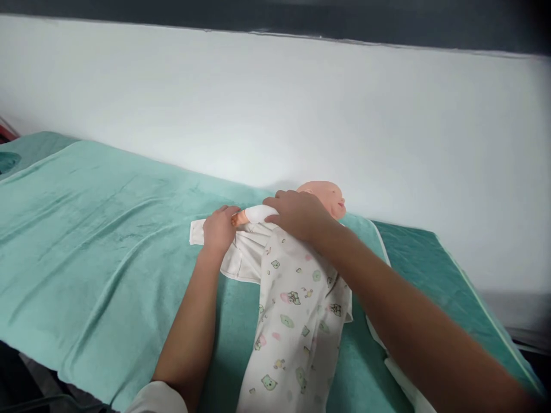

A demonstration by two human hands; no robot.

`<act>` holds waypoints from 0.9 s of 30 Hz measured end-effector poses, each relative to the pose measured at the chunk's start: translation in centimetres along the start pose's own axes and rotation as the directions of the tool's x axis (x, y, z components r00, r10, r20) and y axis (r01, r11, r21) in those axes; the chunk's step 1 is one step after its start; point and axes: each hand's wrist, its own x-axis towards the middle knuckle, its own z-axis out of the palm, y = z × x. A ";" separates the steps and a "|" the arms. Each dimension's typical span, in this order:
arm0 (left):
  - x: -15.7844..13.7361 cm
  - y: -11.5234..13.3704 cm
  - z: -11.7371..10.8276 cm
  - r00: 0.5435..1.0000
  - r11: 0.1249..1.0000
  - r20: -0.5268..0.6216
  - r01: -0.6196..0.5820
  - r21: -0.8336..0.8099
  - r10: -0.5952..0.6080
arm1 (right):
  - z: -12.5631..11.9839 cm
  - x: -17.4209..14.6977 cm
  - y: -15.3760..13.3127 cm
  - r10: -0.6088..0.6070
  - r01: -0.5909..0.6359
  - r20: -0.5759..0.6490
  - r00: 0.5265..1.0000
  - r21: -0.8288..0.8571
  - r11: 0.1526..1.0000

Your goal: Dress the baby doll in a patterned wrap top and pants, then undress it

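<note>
A baby doll [323,194] lies on its back, its pink head near the wall and its face turned right. White clothing printed with animals [297,321] covers its body. My left hand [219,229] is closed at the end of the doll's bent-out arm [241,218], over a white garment whose sleeve end [197,232] pokes out on the left. My right hand [297,212] lies across the doll's shoulder, thumb and fingers closed round the white sleeve [260,214] on the upper arm. Part of the doll's neck and chest is hidden behind it.
A light green blanket [107,229] with folds spreads under the doll. Darker green cloth [422,269] shows on the right. A white wall [172,103] rises right behind. White fabric [407,381] lies beneath my right forearm. The surface's front edge is at lower left.
</note>
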 end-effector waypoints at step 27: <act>0.2 0.7 1.0 0.977 0.958 0.069 -0.211 0.196 0.201 | 2.3 2.6 -3.4 -0.102 0.103 -0.010 0.995 0.112 0.988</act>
